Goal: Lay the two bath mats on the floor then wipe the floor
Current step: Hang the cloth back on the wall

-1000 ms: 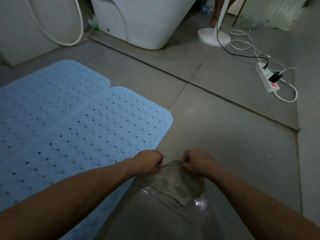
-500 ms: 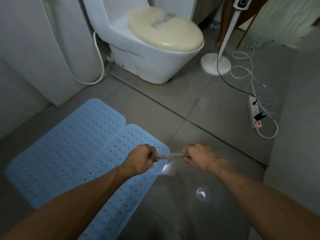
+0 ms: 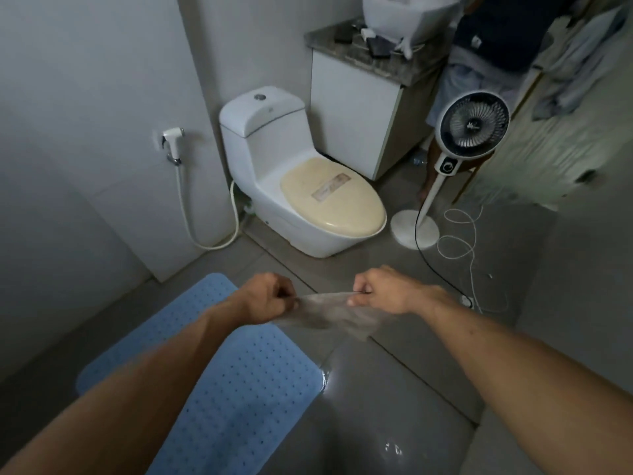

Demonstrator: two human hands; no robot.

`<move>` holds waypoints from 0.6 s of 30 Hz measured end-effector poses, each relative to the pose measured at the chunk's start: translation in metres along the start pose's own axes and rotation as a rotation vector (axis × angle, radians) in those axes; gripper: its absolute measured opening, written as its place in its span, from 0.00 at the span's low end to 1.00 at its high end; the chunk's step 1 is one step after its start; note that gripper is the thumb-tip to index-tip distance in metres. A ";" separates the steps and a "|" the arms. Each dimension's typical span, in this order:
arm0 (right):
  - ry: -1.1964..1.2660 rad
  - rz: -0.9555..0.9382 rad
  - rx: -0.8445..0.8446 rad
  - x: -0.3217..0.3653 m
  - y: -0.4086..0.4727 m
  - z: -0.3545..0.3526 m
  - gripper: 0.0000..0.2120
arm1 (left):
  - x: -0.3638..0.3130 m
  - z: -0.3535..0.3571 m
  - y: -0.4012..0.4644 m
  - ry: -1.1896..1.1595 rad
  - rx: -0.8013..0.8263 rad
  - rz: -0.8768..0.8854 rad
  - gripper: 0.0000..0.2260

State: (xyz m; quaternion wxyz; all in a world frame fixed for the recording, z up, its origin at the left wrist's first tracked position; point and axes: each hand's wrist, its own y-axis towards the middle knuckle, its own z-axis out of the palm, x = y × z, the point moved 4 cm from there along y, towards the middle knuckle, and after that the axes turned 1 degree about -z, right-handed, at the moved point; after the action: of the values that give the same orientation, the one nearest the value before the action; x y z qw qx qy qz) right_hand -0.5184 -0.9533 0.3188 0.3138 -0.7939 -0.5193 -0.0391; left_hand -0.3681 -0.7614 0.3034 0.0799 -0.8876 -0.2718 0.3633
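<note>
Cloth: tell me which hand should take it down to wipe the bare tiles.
Probably right. Both the left hand and right hand pinch the cloth, but the right hangs over bare floor, the left above the blue mat.

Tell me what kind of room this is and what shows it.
A bathroom, most likely in a home. A toilet stands against the wall with a bidet sprayer mounted beside it, and blue bath mats lie on the tiled floor.

Both bare forearms reach forward, level; the left hand (image 3: 265, 298) and right hand (image 3: 383, 289) are fisted, each pinching something between them.
</note>
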 end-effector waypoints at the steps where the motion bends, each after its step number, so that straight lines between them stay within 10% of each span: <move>1: -0.011 -0.010 0.000 0.007 0.003 -0.021 0.10 | -0.008 -0.016 0.002 -0.006 -0.011 -0.015 0.04; 18: 0.038 -0.175 0.025 0.106 0.060 -0.248 0.12 | -0.091 -0.235 -0.009 0.095 -0.302 -0.132 0.09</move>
State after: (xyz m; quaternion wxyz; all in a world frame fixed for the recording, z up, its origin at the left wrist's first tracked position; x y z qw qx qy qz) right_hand -0.3539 -1.0179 0.5311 0.3288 -0.7406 -0.5811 -0.0752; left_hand -0.2643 -0.7902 0.5310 -0.0180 -0.8859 -0.3767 0.2701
